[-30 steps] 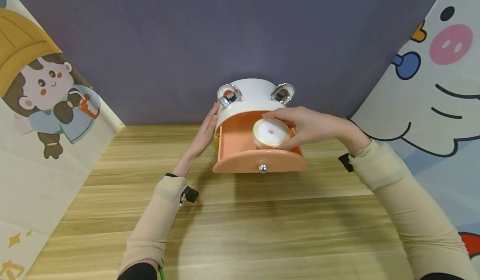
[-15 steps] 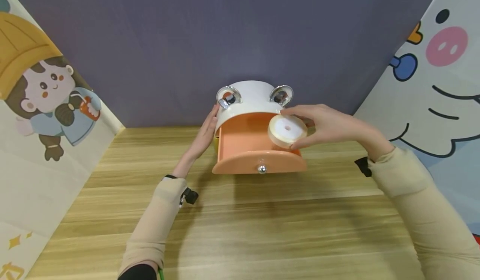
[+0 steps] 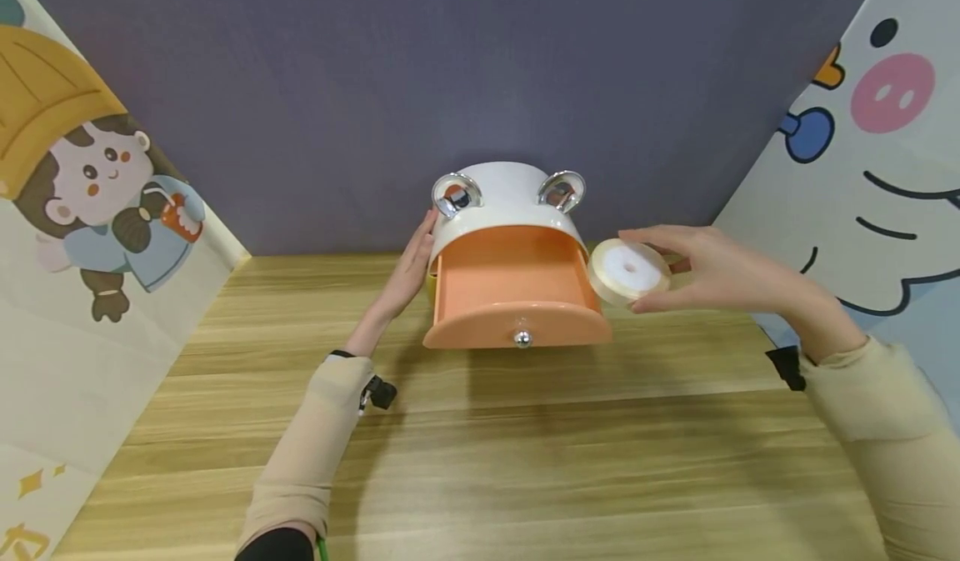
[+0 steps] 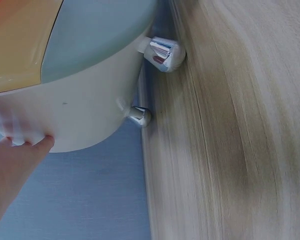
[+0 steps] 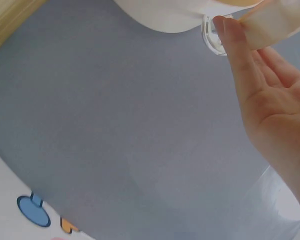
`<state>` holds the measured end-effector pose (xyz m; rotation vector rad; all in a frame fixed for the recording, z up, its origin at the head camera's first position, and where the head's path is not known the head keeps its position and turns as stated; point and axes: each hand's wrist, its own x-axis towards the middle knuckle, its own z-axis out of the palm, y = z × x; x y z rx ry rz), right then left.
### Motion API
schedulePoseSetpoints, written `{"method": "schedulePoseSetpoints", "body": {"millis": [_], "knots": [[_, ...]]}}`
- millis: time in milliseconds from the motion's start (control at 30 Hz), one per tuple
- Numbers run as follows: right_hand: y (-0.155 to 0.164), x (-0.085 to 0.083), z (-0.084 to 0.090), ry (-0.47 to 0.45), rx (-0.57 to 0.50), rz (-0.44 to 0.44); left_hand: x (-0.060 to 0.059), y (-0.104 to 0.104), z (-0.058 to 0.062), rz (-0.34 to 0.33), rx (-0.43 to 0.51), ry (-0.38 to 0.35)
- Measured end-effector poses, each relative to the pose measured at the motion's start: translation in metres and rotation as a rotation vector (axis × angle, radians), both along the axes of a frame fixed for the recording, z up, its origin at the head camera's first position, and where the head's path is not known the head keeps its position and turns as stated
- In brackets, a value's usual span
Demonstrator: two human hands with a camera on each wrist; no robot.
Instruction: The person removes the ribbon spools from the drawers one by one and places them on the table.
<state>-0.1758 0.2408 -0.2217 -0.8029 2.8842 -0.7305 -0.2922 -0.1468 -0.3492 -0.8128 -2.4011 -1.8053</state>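
Ribbon spool (image 3: 628, 270), lifted from orange drawer (image 3: 513, 282) and now right of it, pinched in right hand (image 3: 712, 273) fingers above desk (image 3: 480, 453); left hand (image 3: 408, 269) flat against white box (image 3: 504, 198); loose pinch risks dropping.

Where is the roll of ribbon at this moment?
In the head view the roll of ribbon is held in the right hand, in the air just to the right of the open orange drawer, above the wooden table.
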Motion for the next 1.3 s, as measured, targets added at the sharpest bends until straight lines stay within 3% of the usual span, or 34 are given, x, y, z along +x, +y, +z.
{"method": "schedulePoseSetpoints", "body": {"millis": [333, 600, 1033, 1300], "knots": [[0.025, 0.012, -0.024, 0.135, 0.036, 0.016, 0.0, 0.001, -0.001, 0.005, 0.003, 0.006], [0.033, 0.018, -0.046, 0.027, 0.01, -0.022, 0.0, 0.001, 0.0, 0.016, -0.006, -0.003], [0.03, 0.019, -0.085, -0.019, -0.036, -0.048, -0.001, 0.001, -0.003, 0.011, -0.001, 0.014], [0.011, 0.015, -0.122, -0.06, -0.083, 0.015, -0.002, 0.001, -0.005, 0.011, 0.008, 0.015]]}}
